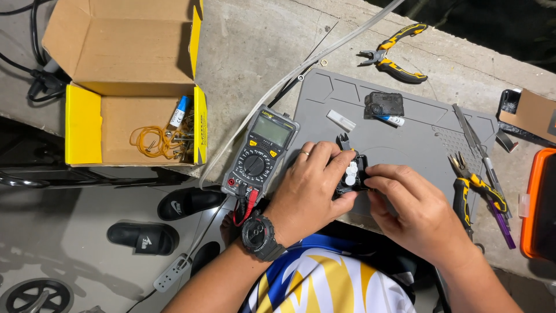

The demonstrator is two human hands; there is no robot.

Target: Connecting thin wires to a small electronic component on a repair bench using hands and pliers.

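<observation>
The left hand (310, 185) is closing its fingers around a small black mechanism (353, 174) and is gripping it from the left side, with the thumb and the fingers bent over its edge. This hand is wearing a ring and, on the wrist, a dark wristwatch (262, 236). The right hand (414, 208) is touching the same mechanism from the right; its fingertips are pinching together on the edge of it, not spreading.

The mechanism is staying just above the grey work mat (417, 139), near the front edge of the mat, between the two hands. It is looking like a small black box with white round gears on the top face. Most of it is being hidden by the fingers.

A grey multimeter (260, 153) is lying just beside the left hand, with red and black leads going down from it. On the mat, further back, a second black mechanism (383, 104) is lying.

At the left, an open cardboard box (133, 87) with yellow sides is holding orange wire coils, some metal pieces and a small blue and white tube. At the right edge, an orange case (536, 203) is partly showing; I cannot tell its contents.
</observation>
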